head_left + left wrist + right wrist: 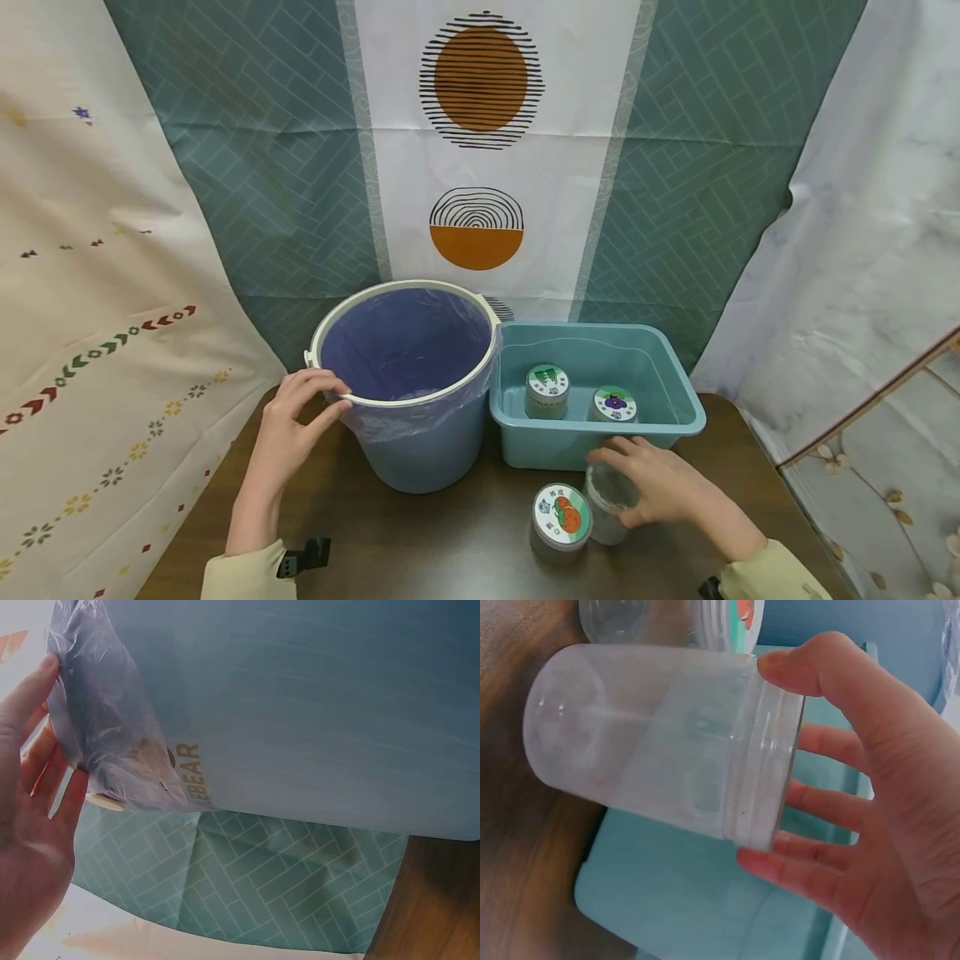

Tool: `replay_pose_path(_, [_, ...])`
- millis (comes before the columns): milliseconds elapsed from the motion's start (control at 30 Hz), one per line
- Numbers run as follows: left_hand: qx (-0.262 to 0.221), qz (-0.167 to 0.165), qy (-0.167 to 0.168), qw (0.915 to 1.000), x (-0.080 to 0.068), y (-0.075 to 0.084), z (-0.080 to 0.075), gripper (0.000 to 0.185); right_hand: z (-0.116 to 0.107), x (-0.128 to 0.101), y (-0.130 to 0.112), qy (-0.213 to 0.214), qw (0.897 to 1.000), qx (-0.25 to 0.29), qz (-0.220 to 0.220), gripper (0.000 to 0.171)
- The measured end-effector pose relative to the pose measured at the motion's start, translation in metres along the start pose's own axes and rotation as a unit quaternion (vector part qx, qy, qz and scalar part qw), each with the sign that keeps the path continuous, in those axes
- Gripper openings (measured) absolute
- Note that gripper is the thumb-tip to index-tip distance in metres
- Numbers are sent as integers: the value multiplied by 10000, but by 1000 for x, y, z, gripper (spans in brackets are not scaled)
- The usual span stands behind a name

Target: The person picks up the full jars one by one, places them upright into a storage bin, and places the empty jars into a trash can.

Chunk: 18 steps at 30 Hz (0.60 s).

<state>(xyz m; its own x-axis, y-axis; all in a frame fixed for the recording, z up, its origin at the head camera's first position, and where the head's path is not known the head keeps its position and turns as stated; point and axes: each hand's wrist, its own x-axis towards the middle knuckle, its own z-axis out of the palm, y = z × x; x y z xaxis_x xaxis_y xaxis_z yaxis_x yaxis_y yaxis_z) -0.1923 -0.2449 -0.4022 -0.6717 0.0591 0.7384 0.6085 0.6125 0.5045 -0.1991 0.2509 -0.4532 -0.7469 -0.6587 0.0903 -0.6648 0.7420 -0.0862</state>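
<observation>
Left hand (296, 421): curled over the rim of the bucket (420, 454), thumb hooked on the edge, holding it steady. The wrist view shows the fingers right up against the bag (112, 727) lining it.
Right hand (660, 487): grip wrapped around the top of a clear jar (611, 504) with no lid, standing on the table (450, 542) just in front of the bin (600, 433).
Jar: looks empty in the wrist view (660, 742), see-through all the way down.
Other jars: one with an orange lid (562, 512) just left of the held one, two more lidded ones (547, 390) (615, 404) inside the bin.
Progress: early-ish, guessing here. One jar open and seemingly emptied, three lidded. Can't see much in the bucket from here.
</observation>
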Motion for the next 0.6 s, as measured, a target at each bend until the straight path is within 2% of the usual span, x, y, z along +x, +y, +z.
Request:
replay_pose_path(267, [91,-91,-124,9998,-1,-3,-1,32,-29,0,-10,-450,9990,-40,12,67])
replay_pose_path(600, [50,-53,-105,9999,-1,-4,0,32,-92,15,-21,-746,9963,-66,-420,65])
